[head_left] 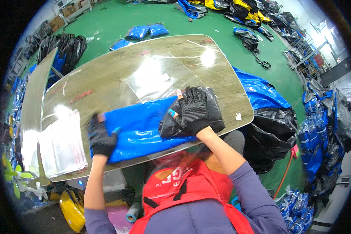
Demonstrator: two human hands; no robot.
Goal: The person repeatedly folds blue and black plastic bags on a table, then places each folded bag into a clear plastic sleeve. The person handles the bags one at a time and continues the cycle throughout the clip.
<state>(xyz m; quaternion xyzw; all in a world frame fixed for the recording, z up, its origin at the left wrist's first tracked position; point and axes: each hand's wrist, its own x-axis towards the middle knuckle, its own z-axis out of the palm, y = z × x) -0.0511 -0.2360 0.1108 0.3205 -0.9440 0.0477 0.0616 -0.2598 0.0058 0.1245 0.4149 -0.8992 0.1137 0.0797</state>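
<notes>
A shiny blue sheet [144, 119] of plastic-like material lies folded across the near side of the table. Its right end is covered by a crumpled black folded part [216, 113]. My right hand [193, 111], in a black dotted glove with bare or blue-wrapped fingertips, lies flat on this black part, fingers spread. At the left end of the blue sheet, my left hand [102, 136] in a matching glove rests at its edge. That hand is a little blurred; its thumb stands apart from the fingers, and nothing shows in its grip.
The wood-patterned tabletop [206, 50] has rounded corners and glare spots. Clear plastic bags [62, 144] are stacked at its left. Blue packages [137, 32] lie on the green floor beyond. Black and blue material [271, 121] bulges beside the right edge, with a plant [15, 175] near left.
</notes>
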